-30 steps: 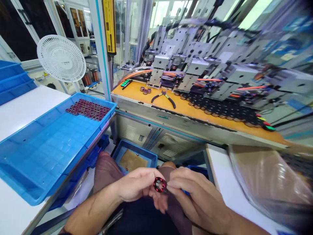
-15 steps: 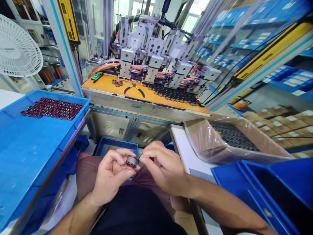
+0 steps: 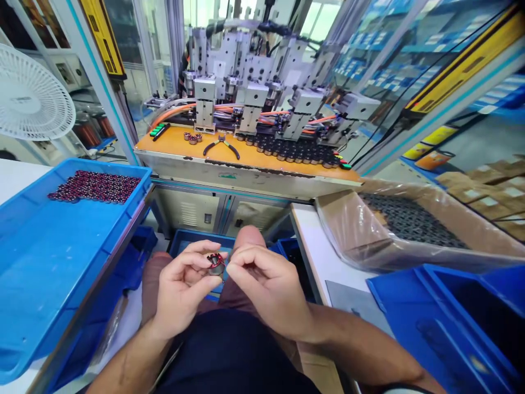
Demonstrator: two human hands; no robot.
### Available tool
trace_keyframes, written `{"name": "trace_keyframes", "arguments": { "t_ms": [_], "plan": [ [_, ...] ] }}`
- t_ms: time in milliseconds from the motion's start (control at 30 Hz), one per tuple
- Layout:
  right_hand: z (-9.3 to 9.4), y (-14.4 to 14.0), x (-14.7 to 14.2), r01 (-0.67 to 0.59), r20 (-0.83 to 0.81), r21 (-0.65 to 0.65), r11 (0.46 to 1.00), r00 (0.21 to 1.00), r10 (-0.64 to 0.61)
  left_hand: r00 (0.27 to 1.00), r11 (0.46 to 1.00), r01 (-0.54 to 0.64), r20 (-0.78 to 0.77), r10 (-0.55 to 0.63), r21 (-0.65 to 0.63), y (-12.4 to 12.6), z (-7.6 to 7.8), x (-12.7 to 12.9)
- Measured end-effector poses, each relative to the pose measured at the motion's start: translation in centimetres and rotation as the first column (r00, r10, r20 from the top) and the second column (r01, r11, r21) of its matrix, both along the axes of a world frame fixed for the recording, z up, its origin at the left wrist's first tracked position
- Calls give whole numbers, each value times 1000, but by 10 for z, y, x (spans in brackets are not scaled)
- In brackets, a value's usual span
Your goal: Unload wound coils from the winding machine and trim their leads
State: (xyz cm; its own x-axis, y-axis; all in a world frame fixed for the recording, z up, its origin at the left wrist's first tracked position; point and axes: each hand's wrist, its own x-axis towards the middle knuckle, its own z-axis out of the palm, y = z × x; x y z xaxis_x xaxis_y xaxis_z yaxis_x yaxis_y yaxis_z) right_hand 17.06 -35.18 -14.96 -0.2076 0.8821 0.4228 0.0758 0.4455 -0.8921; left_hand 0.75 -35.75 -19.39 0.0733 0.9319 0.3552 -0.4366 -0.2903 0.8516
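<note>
Fingers of the left hand (image 3: 180, 287) pinch a small red wound coil (image 3: 215, 261) above the lap, while the right hand (image 3: 266, 284) closes its fingertips at the coil's edge. Steady pinching and gentle turning would likely protect the fine windings; the blue tray (image 3: 61, 251) sits well left.

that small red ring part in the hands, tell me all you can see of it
The small wound coil part is a dark ring with shiny red windings around its rim and an open centre. It looks like metal wrapped in enamelled wire, though fine detail is blurred. It is tilted, its open face toward the camera, above the lap. The left hand pinches it between thumb and fingertips; the right hand meets its right edge with its fingertips.
</note>
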Motion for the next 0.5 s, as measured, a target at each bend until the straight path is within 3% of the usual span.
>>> {"name": "trace_keyframes", "arguments": {
  "t_ms": [100, 200, 367, 500],
  "plan": [
    [4, 3, 1, -170, -97, -294, 941, 984, 147, 1000, 1000, 0, 16, 1, -12, 1, 0, 0],
    [0, 8, 4, -326, -215, -445, 834, 943, 254, 1000, 999, -17, -5, 17, -31, 1, 1, -1],
    [-15, 13, 11, -500, -395, -493, 712, 858, 329, 999, 996, -46, -17, 45, -82, -5, 1, 5],
    [-22, 12, 19, -620, -511, -436, 653, 767, 387, 998, 994, -56, -32, 53, -91, -11, 4, 18]
  ]
}}
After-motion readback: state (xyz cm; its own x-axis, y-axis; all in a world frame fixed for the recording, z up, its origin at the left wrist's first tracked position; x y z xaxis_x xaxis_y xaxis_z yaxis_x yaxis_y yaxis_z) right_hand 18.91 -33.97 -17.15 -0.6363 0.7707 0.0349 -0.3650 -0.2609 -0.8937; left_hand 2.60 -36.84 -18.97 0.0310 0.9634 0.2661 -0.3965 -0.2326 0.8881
